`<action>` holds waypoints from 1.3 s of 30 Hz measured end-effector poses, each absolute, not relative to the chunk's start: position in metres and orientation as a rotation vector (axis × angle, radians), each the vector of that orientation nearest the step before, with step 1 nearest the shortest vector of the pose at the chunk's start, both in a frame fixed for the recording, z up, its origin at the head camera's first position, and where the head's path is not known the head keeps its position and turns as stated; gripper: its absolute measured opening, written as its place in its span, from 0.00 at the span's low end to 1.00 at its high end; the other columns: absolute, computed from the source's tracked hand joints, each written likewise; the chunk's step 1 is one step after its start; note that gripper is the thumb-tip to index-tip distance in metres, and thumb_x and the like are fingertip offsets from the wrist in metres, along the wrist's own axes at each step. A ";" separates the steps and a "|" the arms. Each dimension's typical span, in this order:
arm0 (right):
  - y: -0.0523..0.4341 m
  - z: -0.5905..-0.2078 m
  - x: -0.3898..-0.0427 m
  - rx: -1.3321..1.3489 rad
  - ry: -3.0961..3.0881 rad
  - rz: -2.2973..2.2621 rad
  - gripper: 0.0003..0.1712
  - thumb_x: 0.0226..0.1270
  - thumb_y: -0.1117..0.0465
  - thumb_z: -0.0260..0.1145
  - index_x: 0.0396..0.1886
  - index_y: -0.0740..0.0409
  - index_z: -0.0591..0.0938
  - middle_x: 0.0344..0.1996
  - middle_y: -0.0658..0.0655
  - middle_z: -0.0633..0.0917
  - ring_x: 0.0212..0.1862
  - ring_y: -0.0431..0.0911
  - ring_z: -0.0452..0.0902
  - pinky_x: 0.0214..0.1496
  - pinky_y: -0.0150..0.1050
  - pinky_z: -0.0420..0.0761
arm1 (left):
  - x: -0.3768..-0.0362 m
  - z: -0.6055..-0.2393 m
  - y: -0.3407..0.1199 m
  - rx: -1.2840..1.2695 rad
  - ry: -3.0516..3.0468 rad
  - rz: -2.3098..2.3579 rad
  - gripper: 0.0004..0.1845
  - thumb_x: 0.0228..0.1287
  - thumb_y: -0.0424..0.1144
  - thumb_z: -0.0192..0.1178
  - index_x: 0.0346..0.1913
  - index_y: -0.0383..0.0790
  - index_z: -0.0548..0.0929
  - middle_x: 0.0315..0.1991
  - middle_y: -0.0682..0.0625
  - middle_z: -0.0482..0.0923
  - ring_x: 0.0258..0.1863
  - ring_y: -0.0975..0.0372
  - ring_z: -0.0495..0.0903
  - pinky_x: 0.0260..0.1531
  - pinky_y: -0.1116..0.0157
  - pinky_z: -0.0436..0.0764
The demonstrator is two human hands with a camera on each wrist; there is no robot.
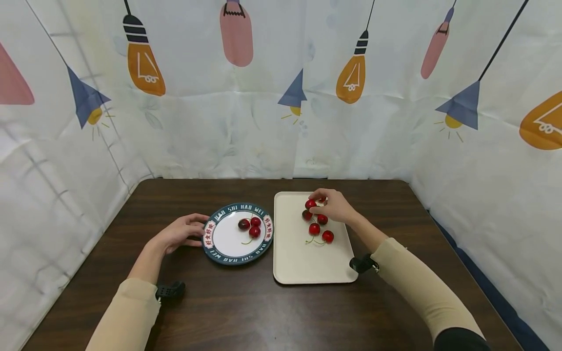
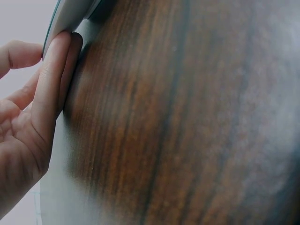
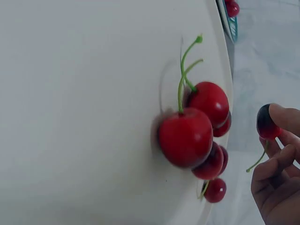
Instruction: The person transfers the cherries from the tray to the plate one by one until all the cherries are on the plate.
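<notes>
My left hand (image 1: 184, 231) is at the left side of a round plate (image 1: 224, 259) with a blue lettered rim, gripping its edge between thumb and fingers. In the left wrist view the fingers (image 2: 50, 77) press against the side of the rim. Three cherries (image 1: 254, 232) lie on the plate, one of them darker. Over the far part of a cream tray (image 1: 298, 268), my right hand (image 1: 335, 207) pinches a dark red cherry (image 3: 267, 123) between thumb and fingers, its green stem hanging down. Several cherries (image 3: 186, 138), some with stems, lie on the tray below the hand.
Plate and tray stand side by side on a dark wooden table (image 1: 263, 317), the plate to the left. A white curtain (image 1: 263, 136) printed with lamps hangs behind the table and along both sides.
</notes>
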State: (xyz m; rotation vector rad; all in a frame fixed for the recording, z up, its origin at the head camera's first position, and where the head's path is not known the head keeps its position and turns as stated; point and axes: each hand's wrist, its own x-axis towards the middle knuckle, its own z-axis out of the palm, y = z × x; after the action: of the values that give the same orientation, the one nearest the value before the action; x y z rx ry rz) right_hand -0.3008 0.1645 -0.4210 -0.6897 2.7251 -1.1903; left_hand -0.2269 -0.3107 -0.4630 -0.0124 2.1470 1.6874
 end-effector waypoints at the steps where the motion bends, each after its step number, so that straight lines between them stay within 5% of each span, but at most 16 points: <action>1: 0.162 -0.421 -0.300 -0.696 2.724 -1.181 0.18 0.66 0.61 0.74 0.54 0.58 0.84 0.49 0.55 0.85 0.52 0.56 0.76 0.54 0.47 0.79 | -0.227 -0.463 -0.311 -0.012 2.146 1.688 0.31 0.77 0.33 0.56 0.76 0.29 0.59 0.60 0.32 0.69 0.46 0.53 0.80 0.48 0.55 0.87; 7: 0.146 -0.421 -0.295 -0.726 2.673 -1.181 0.18 0.65 0.61 0.75 0.53 0.58 0.84 0.49 0.55 0.85 0.41 0.52 0.76 0.41 0.41 0.79 | -0.228 -0.463 -0.311 -0.013 2.144 1.687 0.31 0.77 0.32 0.56 0.76 0.29 0.59 0.60 0.32 0.69 0.46 0.53 0.80 0.48 0.55 0.86; 14: 0.129 -0.425 -0.293 -0.790 2.658 -1.193 0.19 0.63 0.60 0.77 0.52 0.57 0.85 0.49 0.53 0.85 0.53 0.51 0.78 0.56 0.45 0.80 | -0.227 -0.463 -0.311 -0.019 2.136 1.688 0.31 0.77 0.32 0.56 0.76 0.29 0.59 0.59 0.33 0.70 0.46 0.54 0.80 0.48 0.55 0.86; 39: 0.065 -0.436 -0.272 -0.922 2.514 -1.101 0.18 0.64 0.56 0.76 0.52 0.50 0.85 0.47 0.46 0.85 0.52 0.46 0.76 0.57 0.40 0.80 | -0.227 -0.464 -0.311 -0.027 2.142 1.693 0.30 0.77 0.32 0.55 0.76 0.29 0.59 0.62 0.32 0.67 0.46 0.53 0.80 0.48 0.55 0.86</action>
State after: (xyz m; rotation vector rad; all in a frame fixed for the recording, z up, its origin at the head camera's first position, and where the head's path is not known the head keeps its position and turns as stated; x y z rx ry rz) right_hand -0.2716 0.0652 -0.4358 -0.9221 2.5139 -1.1010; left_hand -0.2273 -0.3112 -0.4637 -0.0269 2.1421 1.6931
